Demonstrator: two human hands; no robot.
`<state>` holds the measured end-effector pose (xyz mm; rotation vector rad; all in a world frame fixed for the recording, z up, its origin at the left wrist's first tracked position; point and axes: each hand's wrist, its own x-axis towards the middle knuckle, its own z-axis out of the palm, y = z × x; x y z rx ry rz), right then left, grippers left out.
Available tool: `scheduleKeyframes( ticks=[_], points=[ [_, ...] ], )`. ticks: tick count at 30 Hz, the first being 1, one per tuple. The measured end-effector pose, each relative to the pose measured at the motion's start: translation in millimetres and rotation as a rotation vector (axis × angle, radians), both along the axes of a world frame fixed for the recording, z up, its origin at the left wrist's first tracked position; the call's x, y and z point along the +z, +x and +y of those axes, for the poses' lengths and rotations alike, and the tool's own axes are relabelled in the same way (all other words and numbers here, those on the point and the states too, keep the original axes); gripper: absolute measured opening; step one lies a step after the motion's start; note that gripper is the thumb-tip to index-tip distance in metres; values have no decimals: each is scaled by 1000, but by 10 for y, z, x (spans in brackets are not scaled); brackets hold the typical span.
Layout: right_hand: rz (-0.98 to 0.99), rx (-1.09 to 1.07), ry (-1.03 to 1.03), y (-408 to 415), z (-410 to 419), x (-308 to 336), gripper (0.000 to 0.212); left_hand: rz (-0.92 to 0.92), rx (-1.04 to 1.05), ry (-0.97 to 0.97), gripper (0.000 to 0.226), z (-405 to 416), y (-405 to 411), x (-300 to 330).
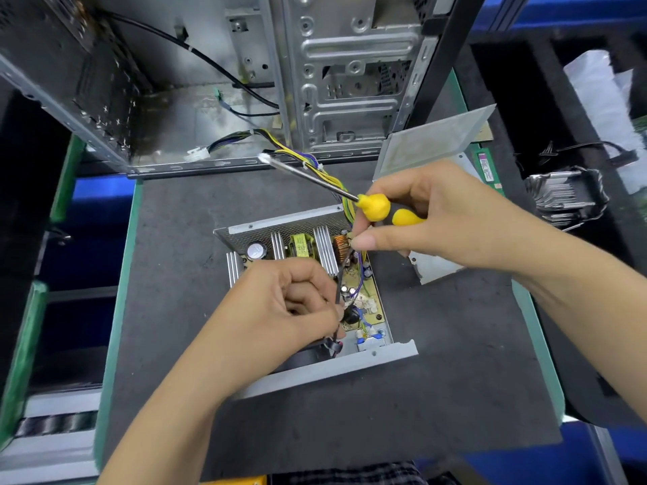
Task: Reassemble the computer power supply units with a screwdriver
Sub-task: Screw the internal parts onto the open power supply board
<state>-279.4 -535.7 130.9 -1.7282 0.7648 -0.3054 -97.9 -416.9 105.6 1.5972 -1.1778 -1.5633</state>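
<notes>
Right hand [444, 218] grips the screwdriver [376, 206]; left hand [294, 306] pinches wires inside the power supply [315, 274]. Its board looks fragile; hold the stiff casing.

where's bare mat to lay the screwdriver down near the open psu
Bare mat lies left of the open power supply, between it and the green edge. More lies in front of it, toward the person. Right side is crowded: a loose metal cover sits under the right hand holding the screwdriver.

Screwdriver [374, 206]: glossy yellow plastic handle, shiny metal shaft. Power supply casing [329, 368]: matt grey metal. Table [455, 379]: matt, dark.
</notes>
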Motion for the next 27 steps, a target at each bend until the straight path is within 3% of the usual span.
scheduleKeyframes(
  ticks=[3,9,13,17,21,27],
  points=[
    [-76,-86,149,62,51,-30,10,27,-27,-12,9,-4,23,-3],
    [-64,-268,214,116,161,-117,6,105,-50,-8,23,-7,64,4],
    [171,-92,-178,59,110,-55,4,64,-24,-22,11,3,59,-11],
    [470,267,-543,36,7,103,8,19,-43,-44,10,10,35,-17],
    [537,475,-434,102,-177,278,9,-45,-55,-113,9,25,-1,-25],
    [544,666,-10,217,-464,244,7,-137,-47,-204,8,93,-54,-36]
  ],
)
